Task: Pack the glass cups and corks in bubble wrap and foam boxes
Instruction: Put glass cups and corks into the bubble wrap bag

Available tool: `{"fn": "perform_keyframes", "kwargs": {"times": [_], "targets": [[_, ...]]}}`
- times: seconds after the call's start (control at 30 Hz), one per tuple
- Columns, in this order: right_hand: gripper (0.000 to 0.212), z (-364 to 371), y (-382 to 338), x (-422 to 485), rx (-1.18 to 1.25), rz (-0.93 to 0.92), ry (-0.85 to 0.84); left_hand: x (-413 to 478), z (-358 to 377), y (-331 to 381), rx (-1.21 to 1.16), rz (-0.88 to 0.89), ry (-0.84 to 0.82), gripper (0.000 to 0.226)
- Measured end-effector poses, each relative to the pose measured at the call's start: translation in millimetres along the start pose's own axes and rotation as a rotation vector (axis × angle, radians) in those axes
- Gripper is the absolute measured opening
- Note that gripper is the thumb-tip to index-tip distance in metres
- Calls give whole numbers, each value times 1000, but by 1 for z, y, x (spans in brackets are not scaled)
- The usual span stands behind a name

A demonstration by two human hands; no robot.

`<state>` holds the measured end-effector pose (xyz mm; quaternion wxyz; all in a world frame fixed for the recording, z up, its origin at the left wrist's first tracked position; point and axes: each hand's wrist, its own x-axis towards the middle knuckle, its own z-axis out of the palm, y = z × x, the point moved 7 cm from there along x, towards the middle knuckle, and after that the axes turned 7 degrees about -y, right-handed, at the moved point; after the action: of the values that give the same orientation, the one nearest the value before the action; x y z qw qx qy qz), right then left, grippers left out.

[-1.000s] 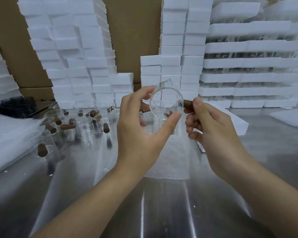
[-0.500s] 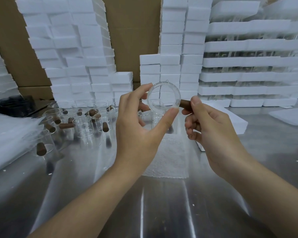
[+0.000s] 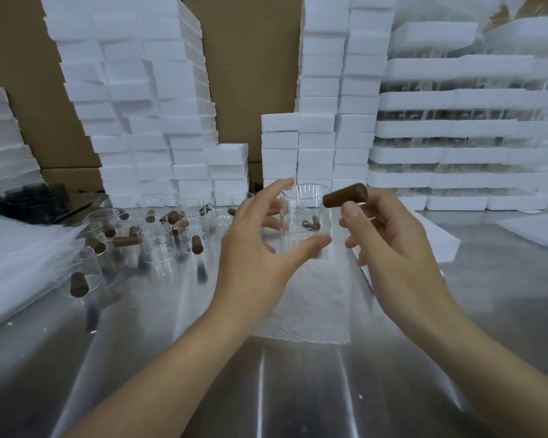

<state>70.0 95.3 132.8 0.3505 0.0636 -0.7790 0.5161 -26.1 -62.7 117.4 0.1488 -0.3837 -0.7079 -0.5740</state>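
My left hand [image 3: 257, 248] grips a clear glass cup [image 3: 304, 221] between thumb and fingers, held upright above the table. My right hand [image 3: 389, 245] pinches a brown cork [image 3: 345, 196] just right of the cup's rim, and the cork lies roughly level. A sheet of bubble wrap [image 3: 310, 298] lies flat on the steel table [image 3: 266, 390] below the cup. Several more glass cups [image 3: 159, 238] and loose corks [image 3: 124, 241] stand at the left.
Tall stacks of white foam boxes [image 3: 133, 99] line the back, with more foam trays [image 3: 475, 128] at the right. A pile of bubble wrap sheets [image 3: 16, 257] sits at the left edge. A foam box [image 3: 437, 238] lies right of my right hand.
The cup has turned from mouth-toward-me to upright in my left hand. The cork has risen to the cup's rim in my right hand.
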Motion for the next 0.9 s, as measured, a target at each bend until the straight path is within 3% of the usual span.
{"fn": "perform_keyframes", "kwargs": {"times": [0.13,0.27,0.5,0.7,0.9], "targets": [[46,6,10,0,-57,48,-85,3,0,-2,-98,-56,-16,73],[59,11,17,0,-61,56,-145,5,8,-5,-257,-125,-82,77],[45,6,23,6,72,104,-151,4,15,-7,-346,-227,-211,74],[52,-5,28,6,-36,119,-9,7,-4,-15,-206,-171,-56,95],[61,-1,15,4,-476,-76,-51,5,-5,-11,268,46,-132,88]]}}
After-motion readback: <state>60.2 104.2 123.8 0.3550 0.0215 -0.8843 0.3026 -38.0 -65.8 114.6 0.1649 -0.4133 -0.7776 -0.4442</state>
